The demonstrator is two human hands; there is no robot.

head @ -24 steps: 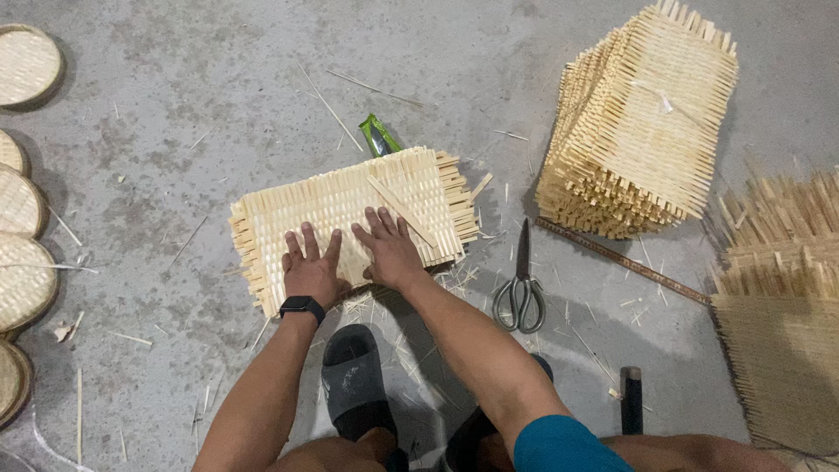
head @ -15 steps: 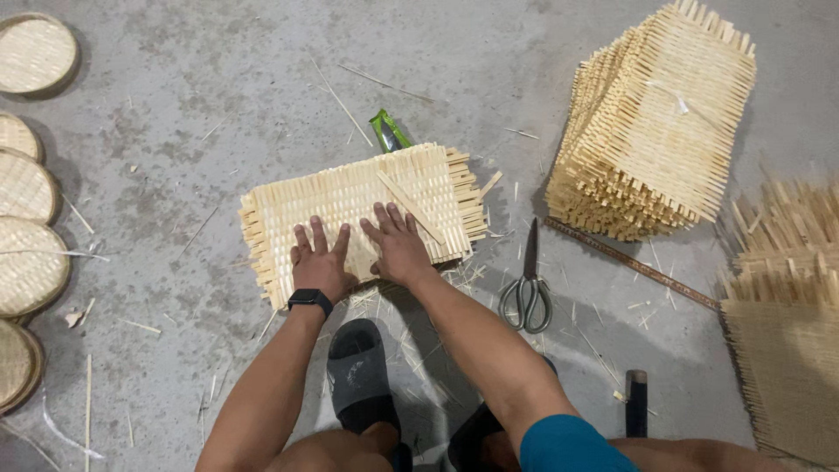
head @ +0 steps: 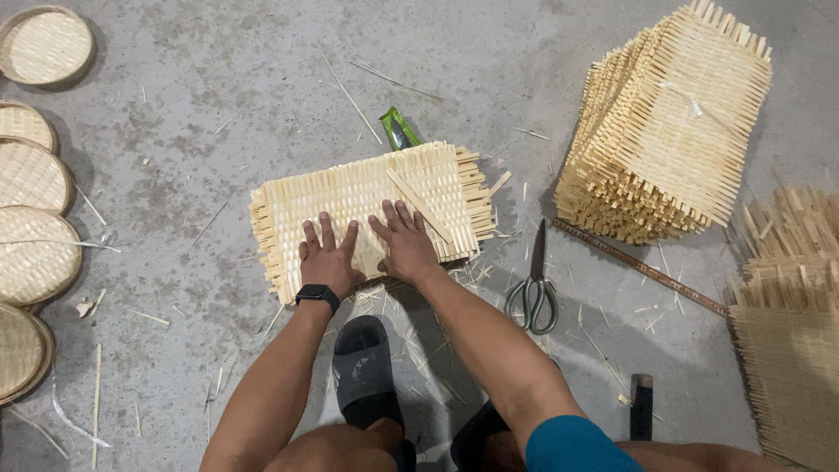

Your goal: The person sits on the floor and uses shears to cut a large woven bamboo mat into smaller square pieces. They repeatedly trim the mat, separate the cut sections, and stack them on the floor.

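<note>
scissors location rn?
In the head view, the scissors lie on the concrete floor, right of the right hand and the woven bamboo mat, below-left of the stack of mats.

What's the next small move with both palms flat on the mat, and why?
Probably lift the right hand and pick the loose strip off the mat, keeping the left hand pressing. Both hands lie flat on the mat's near edge, and the strip lies slanted across the weave just beyond the right fingers, not woven in. The scissors lie on the floor to the right, untouched.
</note>
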